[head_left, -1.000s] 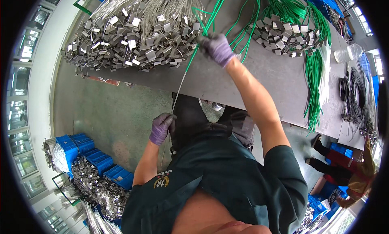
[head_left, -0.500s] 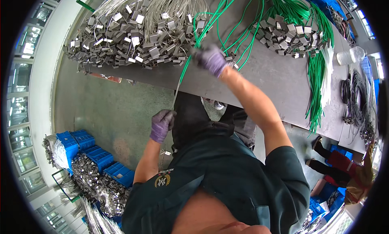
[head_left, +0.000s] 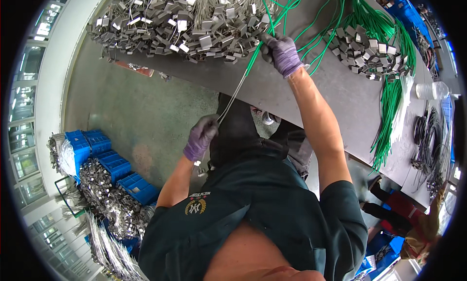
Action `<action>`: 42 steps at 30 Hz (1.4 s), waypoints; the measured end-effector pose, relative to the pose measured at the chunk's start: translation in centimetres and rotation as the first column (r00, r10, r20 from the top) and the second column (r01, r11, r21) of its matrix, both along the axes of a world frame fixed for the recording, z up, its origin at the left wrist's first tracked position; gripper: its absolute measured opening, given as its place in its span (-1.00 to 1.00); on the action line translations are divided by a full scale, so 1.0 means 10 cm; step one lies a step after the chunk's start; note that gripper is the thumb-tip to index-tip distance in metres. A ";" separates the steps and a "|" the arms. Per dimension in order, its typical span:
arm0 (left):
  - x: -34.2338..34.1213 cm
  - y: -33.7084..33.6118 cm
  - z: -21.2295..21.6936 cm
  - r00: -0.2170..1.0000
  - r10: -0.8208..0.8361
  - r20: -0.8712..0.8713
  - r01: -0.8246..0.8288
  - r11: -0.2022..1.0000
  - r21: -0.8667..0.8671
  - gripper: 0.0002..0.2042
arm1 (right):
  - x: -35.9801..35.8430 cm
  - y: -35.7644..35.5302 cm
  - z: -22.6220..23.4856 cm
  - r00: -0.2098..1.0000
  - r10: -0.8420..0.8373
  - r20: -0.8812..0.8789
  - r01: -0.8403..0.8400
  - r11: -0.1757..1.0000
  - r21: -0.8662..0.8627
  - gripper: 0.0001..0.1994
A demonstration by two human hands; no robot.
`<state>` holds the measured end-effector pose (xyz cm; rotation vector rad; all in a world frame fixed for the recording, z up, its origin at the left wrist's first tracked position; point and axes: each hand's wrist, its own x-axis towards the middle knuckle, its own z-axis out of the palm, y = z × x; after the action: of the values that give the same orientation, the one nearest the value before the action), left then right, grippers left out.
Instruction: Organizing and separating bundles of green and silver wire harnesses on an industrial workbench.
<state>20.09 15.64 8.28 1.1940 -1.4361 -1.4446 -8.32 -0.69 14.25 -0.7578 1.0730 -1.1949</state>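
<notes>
A thin grey-and-green cable [head_left: 238,86] runs taut on a diagonal, from the left hand [head_left: 201,136] below the tabletop [head_left: 335,94] edge up to the right hand [head_left: 282,54]. Both gloved hands are clamped on it, the right beside the heap of metal tags [head_left: 185,23].

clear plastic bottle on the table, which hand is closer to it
Right. The right hand is up on the table, across from the bottle; the left hand is down below the table edge, much farther off.

Gloved hands stretching a cable, frame centre.
Right hand [head_left: 283,55] gripping green cable [head_left: 253,62] on tabletop [head_left: 340,101]; left hand [head_left: 200,137] pinching its grey end.
</notes>
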 end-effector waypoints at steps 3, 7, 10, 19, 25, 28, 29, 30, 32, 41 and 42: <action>0.04 0.01 -0.13 0.969 -0.079 0.234 0.156 0.930 -0.332 -0.69 | 0.00 -0.02 0.06 0.991 -0.072 -0.115 0.068 0.997 -0.037 -0.85; 0.10 0.06 -0.14 0.989 -0.091 0.118 0.090 0.996 0.018 -0.72 | -0.12 -0.11 -0.07 0.992 -0.090 -0.087 0.086 0.995 -0.044 -0.81; 0.07 0.00 -0.05 0.995 0.000 0.101 -0.019 0.981 0.192 -0.75 | 0.27 0.19 -0.40 0.935 0.089 -0.342 -0.143 0.980 -0.136 -0.77; 0.34 0.02 0.12 0.991 -0.133 -0.019 0.132 0.941 0.311 -0.78 | 0.24 0.17 0.11 0.982 0.128 -0.139 -0.145 0.983 -0.114 -0.72; 0.22 -0.01 0.20 0.996 -0.082 0.041 0.063 0.937 0.342 -0.68 | 0.66 0.52 -0.11 0.964 0.257 -0.074 -0.247 0.962 0.121 -0.76; 0.24 0.02 0.27 0.994 -0.091 0.066 0.066 0.948 0.312 -0.79 | 0.60 0.44 0.08 0.962 0.239 -0.133 -0.234 0.971 0.049 -0.75; 0.25 0.02 0.29 0.993 -0.114 0.038 0.100 0.960 0.262 -0.74 | 0.55 0.39 0.22 0.950 0.244 -0.195 -0.248 0.969 0.002 -0.74; 0.27 0.03 0.31 0.990 -0.137 0.012 0.132 0.969 0.209 -0.69 | 0.50 0.32 0.30 0.948 0.265 -0.178 -0.284 0.955 -0.090 -0.76; 0.32 0.03 0.37 0.991 -0.126 0.037 0.116 0.974 0.194 -0.69 | 0.45 0.19 0.42 0.965 0.213 -0.151 -0.243 0.943 -0.227 -0.77; 0.41 0.11 0.44 0.981 -0.122 0.150 0.057 0.925 0.375 -0.71 | 0.94 0.46 -0.08 0.969 0.218 -0.120 -0.209 0.974 0.082 -0.71; 0.42 0.12 0.47 0.978 -0.156 0.139 0.087 0.909 0.407 -0.73 | 0.89 0.42 -0.06 0.959 0.234 -0.157 -0.225 0.972 0.072 -0.71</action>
<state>24.32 16.85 12.94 1.5306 -1.3852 -1.8234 0.58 3.52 13.62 -0.9258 1.1139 -0.9150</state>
